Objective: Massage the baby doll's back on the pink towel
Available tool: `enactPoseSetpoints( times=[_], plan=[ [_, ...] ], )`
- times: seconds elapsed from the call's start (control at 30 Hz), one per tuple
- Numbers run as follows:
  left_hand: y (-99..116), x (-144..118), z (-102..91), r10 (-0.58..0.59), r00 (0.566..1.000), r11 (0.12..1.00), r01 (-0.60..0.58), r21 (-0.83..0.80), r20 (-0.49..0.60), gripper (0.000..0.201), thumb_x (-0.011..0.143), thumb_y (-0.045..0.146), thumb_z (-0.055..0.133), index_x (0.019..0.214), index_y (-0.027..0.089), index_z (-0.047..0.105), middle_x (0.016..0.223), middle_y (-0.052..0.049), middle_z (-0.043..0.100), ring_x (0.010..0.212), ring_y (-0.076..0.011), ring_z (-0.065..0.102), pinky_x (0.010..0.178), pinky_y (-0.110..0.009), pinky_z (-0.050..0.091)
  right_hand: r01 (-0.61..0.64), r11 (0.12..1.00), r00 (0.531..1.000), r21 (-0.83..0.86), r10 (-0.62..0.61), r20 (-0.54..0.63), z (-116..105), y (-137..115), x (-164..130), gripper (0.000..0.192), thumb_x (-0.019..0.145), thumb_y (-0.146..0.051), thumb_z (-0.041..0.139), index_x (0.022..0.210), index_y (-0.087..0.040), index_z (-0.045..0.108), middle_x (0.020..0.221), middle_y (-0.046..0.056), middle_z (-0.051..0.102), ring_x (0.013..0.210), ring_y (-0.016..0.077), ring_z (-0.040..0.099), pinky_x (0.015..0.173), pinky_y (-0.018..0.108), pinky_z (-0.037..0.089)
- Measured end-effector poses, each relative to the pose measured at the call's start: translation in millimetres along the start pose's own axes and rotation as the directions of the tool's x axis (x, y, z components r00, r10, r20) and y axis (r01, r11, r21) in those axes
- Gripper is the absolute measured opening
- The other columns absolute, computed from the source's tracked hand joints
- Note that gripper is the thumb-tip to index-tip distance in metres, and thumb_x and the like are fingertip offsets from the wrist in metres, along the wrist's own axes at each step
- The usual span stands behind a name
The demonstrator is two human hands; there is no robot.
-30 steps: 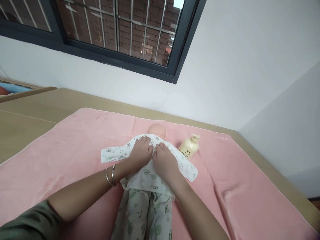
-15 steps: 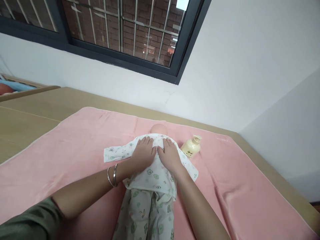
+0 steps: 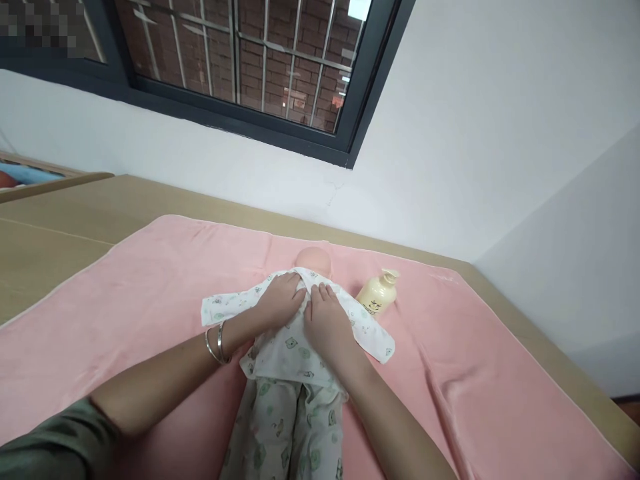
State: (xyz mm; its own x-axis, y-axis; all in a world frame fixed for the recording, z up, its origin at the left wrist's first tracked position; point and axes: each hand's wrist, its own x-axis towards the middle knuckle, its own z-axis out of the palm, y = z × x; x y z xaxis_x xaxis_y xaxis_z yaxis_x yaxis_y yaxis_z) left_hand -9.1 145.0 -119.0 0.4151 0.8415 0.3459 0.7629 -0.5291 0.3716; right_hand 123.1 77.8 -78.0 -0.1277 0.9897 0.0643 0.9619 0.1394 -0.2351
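Note:
A doll with a smooth round head (image 3: 313, 260) lies on a pink blanket (image 3: 175, 267). Over its body is a white long-sleeved baby shirt (image 3: 295, 347) with small green prints; matching baby trousers (image 3: 275, 420) extend below it. My left hand (image 3: 281, 301), with two silver bangles on its wrist, has its fingers closed on the shirt near the neckline, where the cloth is creased. Beside it, my right hand (image 3: 330, 323) rests on the shirt's chest, fingers extended. Both sleeves spread out to the sides.
A pale yellow pump bottle (image 3: 380, 293) leans on the blanket by the right-hand sleeve. Under the blanket is a wooden surface (image 3: 100, 203), backed by a white wall. A dark-framed barred window (image 3: 235, 110) is above. At far left stands a wooden-edged box (image 3: 55, 183) with blue cloth.
My left hand has gone from lying flat to gripping the shirt, and the neckline is now creased. My right hand has slid slightly down the chest. The view has shifted a little.

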Motion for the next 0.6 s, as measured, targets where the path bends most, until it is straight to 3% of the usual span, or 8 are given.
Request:
enactPoseSetpoints(
  times=[0.13,0.3,0.5,0.6],
  plan=[
    [13.8,-17.5,10.3,0.042,0.994,0.992,-0.029,0.123,-0.105,0.044,0.098,0.024,0.034,0.132,0.006,0.057,0.135,-0.024,0.062,0.131,-0.0366,0.054,0.108,-0.058,0.043,-0.020,0.993,1.000,0.112,0.022,-0.015,-4.2,19.7,10.2,0.050,0.104,-0.028,0.032,0.145,-0.006,0.052,0.155,0.018,0.048,0.149,0.0272,0.037,0.122,0.040,0.029],
    [30.6,-40.4,8.4,0.273,0.962,0.909,-0.265,0.323,0.021,0.046,0.091,0.013,0.041,0.130,0.001,0.063,0.136,-0.026,0.062,0.136,-0.0384,0.051,0.115,-0.058,0.036,-0.106,0.991,0.994,0.084,0.108,-0.016,-5.1,35.5,23.9,0.054,0.105,-0.034,0.033,0.143,-0.001,0.051,0.152,0.023,0.049,0.146,0.0309,0.041,0.121,0.043,0.030],
    [7.0,-21.1,-2.3,0.354,0.931,0.846,-0.358,0.394,0.085,0.037,0.095,0.012,0.039,0.108,0.003,0.071,0.133,-0.027,0.063,0.130,-0.0363,0.056,0.115,-0.056,0.039,-0.056,0.997,0.998,-0.052,0.057,0.019,-3.2,3.4,2.6,0.055,0.104,-0.022,0.029,0.151,0.004,0.039,0.156,0.027,0.042,0.150,0.0329,0.034,0.124,0.046,0.022],
    [-6.6,-11.9,3.0,0.305,0.950,0.888,-0.306,0.344,0.058,0.035,0.096,0.016,0.039,0.110,0.007,0.069,0.138,-0.023,0.061,0.132,-0.0338,0.054,0.113,-0.053,0.042,-0.032,0.999,0.999,-0.009,0.032,0.042,-4.6,-0.4,-2.2,0.054,0.104,-0.021,0.028,0.152,0.001,0.040,0.157,0.024,0.041,0.151,0.0306,0.032,0.124,0.043,0.024]
  ],
)
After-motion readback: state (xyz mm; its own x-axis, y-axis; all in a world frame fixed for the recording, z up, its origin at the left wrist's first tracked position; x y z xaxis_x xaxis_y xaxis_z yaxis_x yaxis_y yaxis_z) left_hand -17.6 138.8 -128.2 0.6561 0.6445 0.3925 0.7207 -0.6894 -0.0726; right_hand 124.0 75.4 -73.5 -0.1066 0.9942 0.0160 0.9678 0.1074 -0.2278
